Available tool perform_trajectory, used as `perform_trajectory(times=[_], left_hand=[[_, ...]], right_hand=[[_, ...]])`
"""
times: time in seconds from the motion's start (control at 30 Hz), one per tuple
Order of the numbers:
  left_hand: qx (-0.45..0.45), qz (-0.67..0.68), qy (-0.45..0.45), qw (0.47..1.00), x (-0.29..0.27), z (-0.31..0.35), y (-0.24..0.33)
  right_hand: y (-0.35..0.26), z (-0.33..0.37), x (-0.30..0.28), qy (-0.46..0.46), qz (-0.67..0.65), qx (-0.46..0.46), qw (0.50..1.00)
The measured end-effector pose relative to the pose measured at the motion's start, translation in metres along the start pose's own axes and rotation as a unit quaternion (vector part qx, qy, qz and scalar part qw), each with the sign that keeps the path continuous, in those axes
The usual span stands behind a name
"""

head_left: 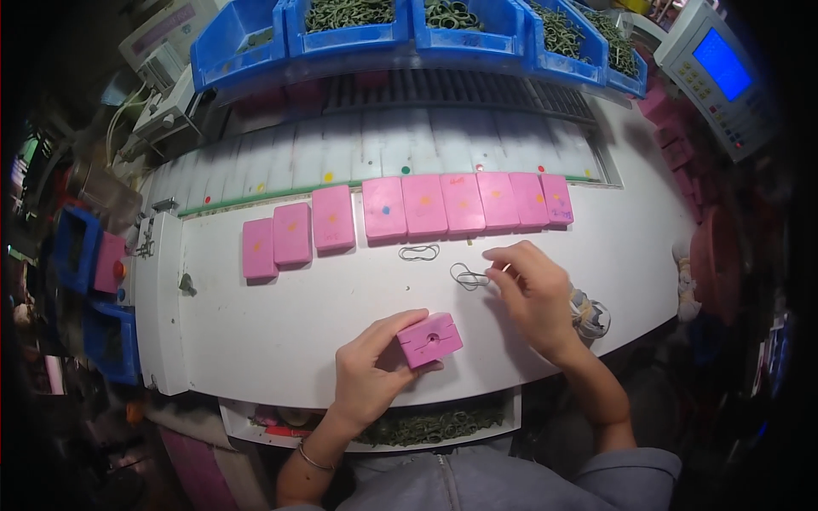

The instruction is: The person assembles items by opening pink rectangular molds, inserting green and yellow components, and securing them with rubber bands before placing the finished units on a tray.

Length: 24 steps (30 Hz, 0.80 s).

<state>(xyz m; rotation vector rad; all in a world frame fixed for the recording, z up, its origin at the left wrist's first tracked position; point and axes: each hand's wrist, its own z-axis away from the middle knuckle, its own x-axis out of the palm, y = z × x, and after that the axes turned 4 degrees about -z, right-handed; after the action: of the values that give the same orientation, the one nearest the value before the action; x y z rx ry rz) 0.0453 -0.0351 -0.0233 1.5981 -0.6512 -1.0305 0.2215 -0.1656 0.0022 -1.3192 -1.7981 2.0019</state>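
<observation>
- White tabletop point(281, 324) carries a row of pink blocks point(423, 206) along its far side.
- Left hand point(371, 366) grips a pink block with a hole point(429, 339) near the front edge.
- Right hand point(532, 289) pinches a thin wire loop point(467, 276) lying on the tabletop.
- Another wire loop point(418, 252) lies just beyond.

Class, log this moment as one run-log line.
left hand: holds pink block | right hand: pinching wire loop | white table

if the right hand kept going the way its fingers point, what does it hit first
Probably the thin wire loop on the white table; the right hand points left, its fingertips already at it.
</observation>
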Motion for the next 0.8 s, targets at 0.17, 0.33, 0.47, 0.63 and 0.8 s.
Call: perform_trajectory(times=[0.17, 0.33, 0.47, 0.63, 0.8], left_hand=[[0.089, -0.034, -0.004, 0.995, -0.005, -0.004, 0.005], [0.045, 0.006, 0.038, 0.998, -0.019, -0.011, 0.015], [0.004, -0.051, 0.041, 0.998, -0.014, -0.033, 0.028], [-0.008, -0.025, -0.018, 1.000, -0.014, -0.047, 0.042], [0.014, 0.030, 0.021, 0.999, -0.012, -0.045, 0.039]], right_hand=[[0.007, -0.007, 0.017, -0.011, 0.182, -0.052, 0.982], [0.010, -0.015, 0.020, -0.059, 0.221, -0.111, 0.967], [-0.007, -0.015, 0.018, -0.074, 0.119, -0.137, 0.981], [-0.036, -0.012, 0.014, -0.080, -0.030, -0.119, 0.989], [-0.050, -0.007, 0.012, -0.059, -0.089, -0.133, 0.985]])
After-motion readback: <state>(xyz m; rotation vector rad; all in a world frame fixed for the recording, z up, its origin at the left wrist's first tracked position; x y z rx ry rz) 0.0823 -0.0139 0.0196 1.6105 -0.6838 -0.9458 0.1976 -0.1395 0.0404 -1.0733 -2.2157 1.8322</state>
